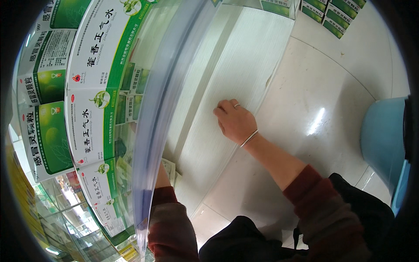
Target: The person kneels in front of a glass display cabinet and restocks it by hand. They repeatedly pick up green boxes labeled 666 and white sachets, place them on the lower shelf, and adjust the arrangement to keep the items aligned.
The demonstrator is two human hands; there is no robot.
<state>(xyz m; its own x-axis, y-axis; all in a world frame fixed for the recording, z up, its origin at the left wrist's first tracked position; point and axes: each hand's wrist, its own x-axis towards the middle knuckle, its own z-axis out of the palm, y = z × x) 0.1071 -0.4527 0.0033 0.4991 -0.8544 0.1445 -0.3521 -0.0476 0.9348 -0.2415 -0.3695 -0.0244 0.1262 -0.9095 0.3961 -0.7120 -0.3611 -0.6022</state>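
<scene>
My right hand (236,119), with a ring and a bangle, rests curled on the white wood-grain panel (258,49). No object shows in its fingers. My left forearm (162,178) reaches beside the bluish clear edge (163,88) of the glass counter. The left hand itself is hidden behind that edge, apart from what may be a sliver of skin seen through it. Pale printed papers (169,167) lie near the left wrist. Behind the glass, smaller green-and-white medicine boxes (136,108) stand close to where that arm goes in.
Large green-and-white medicine cartons (91,124) line the counter at left, with green cartons (49,137) beyond them. More green boxes (334,19) are stacked on the tiled floor (294,98) at top right. A blue plastic bin (383,131) stands at right.
</scene>
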